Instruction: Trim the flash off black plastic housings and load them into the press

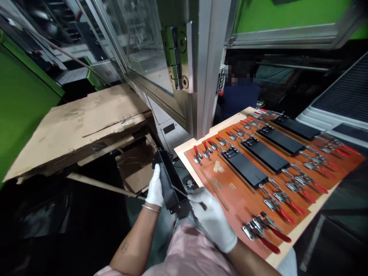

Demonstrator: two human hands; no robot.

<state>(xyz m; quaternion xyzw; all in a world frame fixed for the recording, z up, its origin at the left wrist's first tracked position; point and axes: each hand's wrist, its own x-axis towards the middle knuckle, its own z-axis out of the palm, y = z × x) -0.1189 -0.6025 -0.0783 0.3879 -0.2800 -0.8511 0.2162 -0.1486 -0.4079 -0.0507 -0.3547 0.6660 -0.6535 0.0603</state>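
My left hand [155,186], in a white glove, is closed around the side of a long black open-topped housing [164,176], held tilted in front of me. In my gloved right hand [211,216] is a thin, rod-like tool [179,190], pinched between the fingers. Its tip reaches into the housing's hollow near the lower end. I cannot make out what kind of tool it is. To the right, an orange fixture board [207,199] carries several flat black panels [244,167], with red-handled toggle clamps [277,209] along both sides.
A cardboard-covered table [94,107] stands at the left. An aluminium-framed machine door [188,111] with a glass pane rises straight ahead. Behind it, a person in a dark blue top [240,97] is low down. A green machine panel [25,88] borders the left side.
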